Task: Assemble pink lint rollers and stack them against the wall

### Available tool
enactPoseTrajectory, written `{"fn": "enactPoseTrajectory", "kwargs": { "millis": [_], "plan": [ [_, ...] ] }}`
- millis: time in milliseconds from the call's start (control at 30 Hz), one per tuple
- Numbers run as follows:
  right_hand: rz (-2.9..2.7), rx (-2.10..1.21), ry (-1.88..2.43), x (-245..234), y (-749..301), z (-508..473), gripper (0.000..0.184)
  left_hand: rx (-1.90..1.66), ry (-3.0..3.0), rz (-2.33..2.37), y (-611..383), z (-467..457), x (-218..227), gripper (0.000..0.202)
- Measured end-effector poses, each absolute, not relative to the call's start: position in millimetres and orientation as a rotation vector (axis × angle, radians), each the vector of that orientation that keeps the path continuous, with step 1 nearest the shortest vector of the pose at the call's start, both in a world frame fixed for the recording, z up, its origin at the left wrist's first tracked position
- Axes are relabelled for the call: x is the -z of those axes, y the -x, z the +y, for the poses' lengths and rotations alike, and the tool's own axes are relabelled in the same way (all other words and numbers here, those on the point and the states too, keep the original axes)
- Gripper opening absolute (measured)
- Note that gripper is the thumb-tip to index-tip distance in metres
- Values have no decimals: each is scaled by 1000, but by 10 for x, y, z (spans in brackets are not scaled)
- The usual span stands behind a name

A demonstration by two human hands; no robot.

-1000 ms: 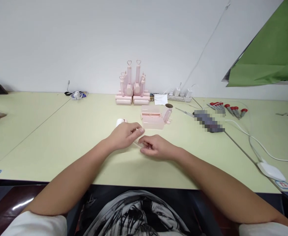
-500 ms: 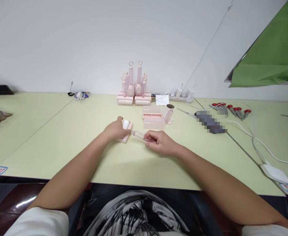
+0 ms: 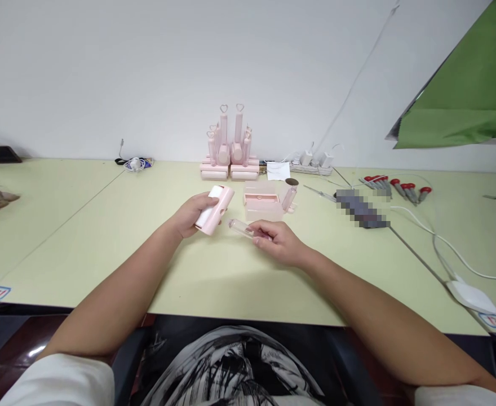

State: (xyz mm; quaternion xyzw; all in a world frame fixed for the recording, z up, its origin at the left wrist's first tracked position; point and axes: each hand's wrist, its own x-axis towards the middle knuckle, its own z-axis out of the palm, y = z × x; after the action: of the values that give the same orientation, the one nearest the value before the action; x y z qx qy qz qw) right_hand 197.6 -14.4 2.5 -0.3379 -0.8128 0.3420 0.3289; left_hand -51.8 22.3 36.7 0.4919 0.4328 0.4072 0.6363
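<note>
My left hand (image 3: 194, 214) is closed around a pink lint roller head (image 3: 217, 213) with a white roll in it, tilted up off the table. A small round hole shows in the pink side that faces right. In my right hand (image 3: 278, 241) is a clear pinkish handle (image 3: 240, 228), its free end pointing left toward the roller head. A gap lies between the two parts. Just beyond my right hand stand a pink roller case with a translucent cover (image 3: 264, 211) and an upright clear tube (image 3: 289, 195) with a brown open top.
Several assembled pink lint rollers (image 3: 230, 152) stand against the wall. On the right lie several red-ended tools (image 3: 409, 192), a blurred dark object (image 3: 360, 208), white cables and a white charger (image 3: 472, 296). A power strip (image 3: 311, 168) runs along the wall.
My left hand has lifted the roller head from the table and turned it so its pink side with the hole faces right. My right hand holds the handle in nearly the same spot.
</note>
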Motion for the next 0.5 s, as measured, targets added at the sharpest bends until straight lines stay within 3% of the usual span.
{"fn": "enactPoseTrajectory", "kwargs": {
  "millis": [500],
  "plan": [
    [-2114, -1119, 893, -27, -1982, -168, 37, -881, -1149, 787, 467, 187, -314, 47]
  ]
}}
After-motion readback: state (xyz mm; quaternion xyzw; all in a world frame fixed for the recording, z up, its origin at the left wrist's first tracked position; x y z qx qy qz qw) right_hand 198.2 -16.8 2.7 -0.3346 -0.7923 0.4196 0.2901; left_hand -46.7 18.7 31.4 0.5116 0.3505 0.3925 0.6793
